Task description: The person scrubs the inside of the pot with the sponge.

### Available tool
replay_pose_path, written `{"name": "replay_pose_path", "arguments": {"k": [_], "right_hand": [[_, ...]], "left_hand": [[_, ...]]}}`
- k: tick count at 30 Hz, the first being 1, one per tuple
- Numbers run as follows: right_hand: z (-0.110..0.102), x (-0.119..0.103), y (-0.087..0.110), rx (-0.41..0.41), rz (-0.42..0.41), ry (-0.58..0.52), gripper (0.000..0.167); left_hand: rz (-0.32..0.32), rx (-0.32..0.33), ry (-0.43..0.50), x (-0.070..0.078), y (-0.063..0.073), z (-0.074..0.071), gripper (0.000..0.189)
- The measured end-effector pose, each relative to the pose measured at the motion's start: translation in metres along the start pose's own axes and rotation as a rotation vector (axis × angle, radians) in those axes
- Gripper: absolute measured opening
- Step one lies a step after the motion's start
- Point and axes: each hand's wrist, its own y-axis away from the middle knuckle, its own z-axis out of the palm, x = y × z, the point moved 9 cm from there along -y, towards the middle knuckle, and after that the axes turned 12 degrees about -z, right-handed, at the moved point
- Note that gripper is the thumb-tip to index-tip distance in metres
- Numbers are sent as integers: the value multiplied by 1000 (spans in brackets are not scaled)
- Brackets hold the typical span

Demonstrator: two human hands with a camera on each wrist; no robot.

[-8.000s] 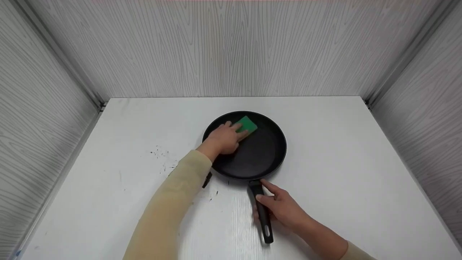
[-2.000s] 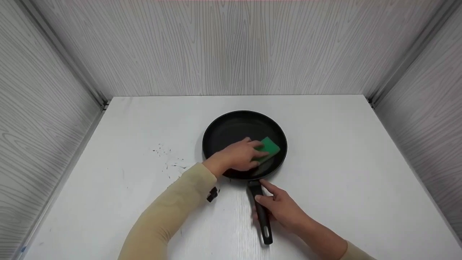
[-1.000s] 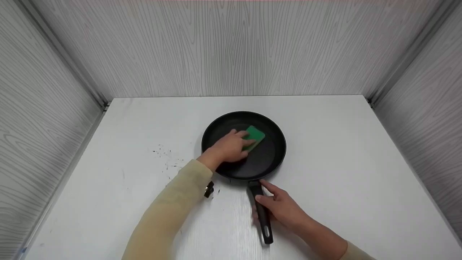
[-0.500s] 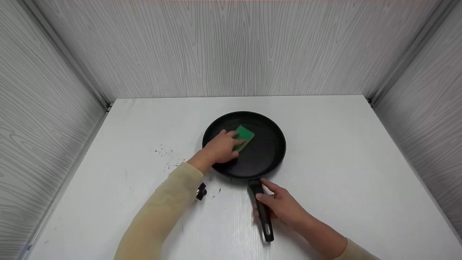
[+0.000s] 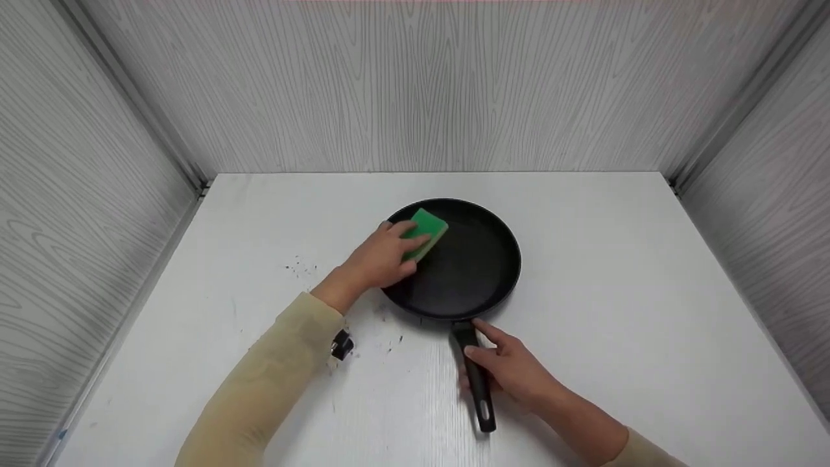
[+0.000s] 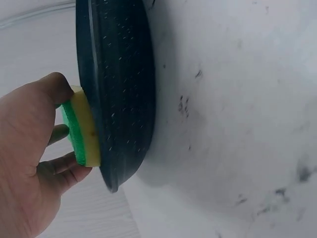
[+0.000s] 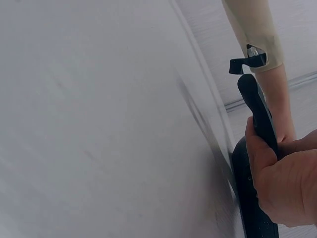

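A black frying pan (image 5: 467, 266) sits on the white table with its handle (image 5: 481, 392) toward the front. My left hand (image 5: 382, 254) reaches over the pan's left rim and grips a green and yellow sponge (image 5: 429, 225). In the left wrist view, thumb and fingers pinch the sponge (image 6: 81, 131) by its edges, yellow side toward the pan (image 6: 121, 89). My right hand (image 5: 515, 370) holds the pan handle near its base, thumb on top. In the right wrist view the right hand (image 7: 285, 183) wraps the handle (image 7: 258, 109), and part of its fingers is hidden.
The white table (image 5: 616, 292) bears dark specks (image 5: 301, 266) left of the pan. A patterned back wall (image 5: 415, 84) and side walls enclose it. A small black device (image 5: 342, 345) shows at the left sleeve.
My left hand has carried the sponge from the pan's lower right to its upper left. The right hand keeps its hold on the handle, and the pan stays nearly in place.
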Motion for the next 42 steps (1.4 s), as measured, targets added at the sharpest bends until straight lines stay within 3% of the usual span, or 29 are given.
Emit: {"name": "replay_pose_path", "arguments": {"k": [9,20,25,32,42], "right_hand": [[0,1,-1,0,6,2,81],[1,-1,-1,-15,-15,3,80],[1,-1,-1,-13,-14,10,79],[0,-2,-1,-7,-13,7,79],[-1,-2,0,2,-5,14,79]], "left_hand": [[-56,77,42,-31,17,-29,55],[-128,139,99,-77,38,-45,53],[-165,143,109,-98,45,-40,54],[-229,98,116,-120,51,-21,55],[-245,75,115,-123,54,-3,54]]}}
